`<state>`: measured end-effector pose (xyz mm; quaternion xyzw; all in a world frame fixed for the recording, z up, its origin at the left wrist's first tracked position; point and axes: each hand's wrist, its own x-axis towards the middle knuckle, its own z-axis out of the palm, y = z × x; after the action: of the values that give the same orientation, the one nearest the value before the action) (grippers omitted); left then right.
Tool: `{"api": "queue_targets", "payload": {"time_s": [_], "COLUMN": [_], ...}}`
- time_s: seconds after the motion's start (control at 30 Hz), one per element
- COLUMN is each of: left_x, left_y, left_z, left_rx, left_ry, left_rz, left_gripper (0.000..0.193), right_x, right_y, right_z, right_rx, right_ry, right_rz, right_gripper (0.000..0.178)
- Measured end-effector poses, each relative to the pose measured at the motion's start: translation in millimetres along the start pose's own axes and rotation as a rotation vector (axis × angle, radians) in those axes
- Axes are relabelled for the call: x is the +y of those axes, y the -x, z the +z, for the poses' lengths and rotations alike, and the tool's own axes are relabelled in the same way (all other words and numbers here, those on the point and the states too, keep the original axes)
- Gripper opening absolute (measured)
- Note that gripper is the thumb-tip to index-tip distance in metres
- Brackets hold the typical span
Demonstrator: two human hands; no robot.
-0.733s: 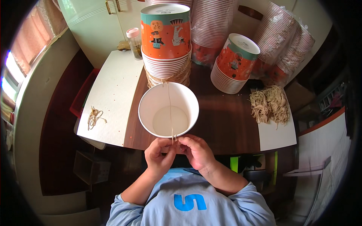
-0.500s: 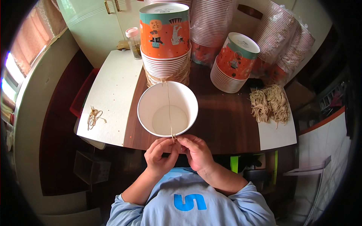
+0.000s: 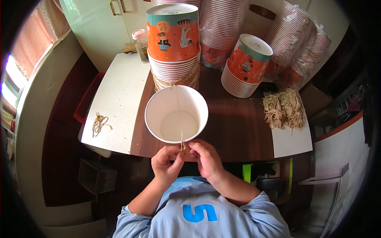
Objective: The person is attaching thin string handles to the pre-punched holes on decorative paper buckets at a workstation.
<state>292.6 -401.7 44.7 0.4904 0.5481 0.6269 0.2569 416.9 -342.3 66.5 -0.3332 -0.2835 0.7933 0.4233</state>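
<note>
A white-lined paper bucket (image 3: 158, 113) stands at the near edge of the table, mouth up and tilted toward me. Across its mouth runs a thin string (image 3: 179, 107), from the far rim down to a knotted end at the near rim. My left hand (image 3: 167, 163) pinches that end between thumb and fingertips, just below the rim. Just right of the string, my right hand (image 3: 206, 160) has its thumb and forefinger close together against the near rim. Whatever its fingers hold is hidden.
Behind stands an upside-down bucket stack (image 3: 174, 43) with string around its lower rims. A smaller stack (image 3: 244, 71), bagged stacks (image 3: 289, 35) and a string bundle (image 3: 283, 109) are at right. A loose string coil (image 3: 100, 124) and a lidded bottle (image 3: 140, 45) are at left.
My right fingers have parted a little from the string and moved slightly up and right. The knotted end now shows more between my hands.
</note>
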Motion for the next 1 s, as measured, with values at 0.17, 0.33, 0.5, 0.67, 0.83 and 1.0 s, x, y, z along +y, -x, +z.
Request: {"api": "queue_targets", "payload": {"time_s": [0.17,0.33,0.5,0.67,0.83,1.0], "left_x": [-0.6,0.5,3.4,0.5,-2.6,-2.8], "left_y": [0.3,-0.9,-4.9,-3.0,-2.4,-5.4], "left_z": [1.0,2.2,4.1,3.6,3.4,1.8], "left_rx": [-0.007,0.027,0.063,0.056,0.045,0.012], "left_ry": [0.239,0.269,0.322,0.301,0.298,0.431], "left_rz": [-0.141,-0.144,-0.136,-0.156,-0.148,-0.219], "left_gripper": [0.006,0.004,0.003,0.004,0.004,0.005], "right_x": [-7.3,-9.4,-1.5,0.7,-1.9,1.3], "right_y": [-3.4,-6.4,-10.3,-9.9,-6.4,-9.1], "right_z": [0.0,-5.1,-13.3,-14.3,-12.4,-21.8], "right_rx": [-0.157,-0.200,-0.216,-0.209,-0.195,-0.154], "right_ry": [0.033,0.018,0.016,0.061,0.155,0.319], "right_rz": [0.117,0.139,0.119,0.093,-0.003,-0.201], "right_gripper": [0.016,0.018,0.018,0.016,0.014,0.008]}}
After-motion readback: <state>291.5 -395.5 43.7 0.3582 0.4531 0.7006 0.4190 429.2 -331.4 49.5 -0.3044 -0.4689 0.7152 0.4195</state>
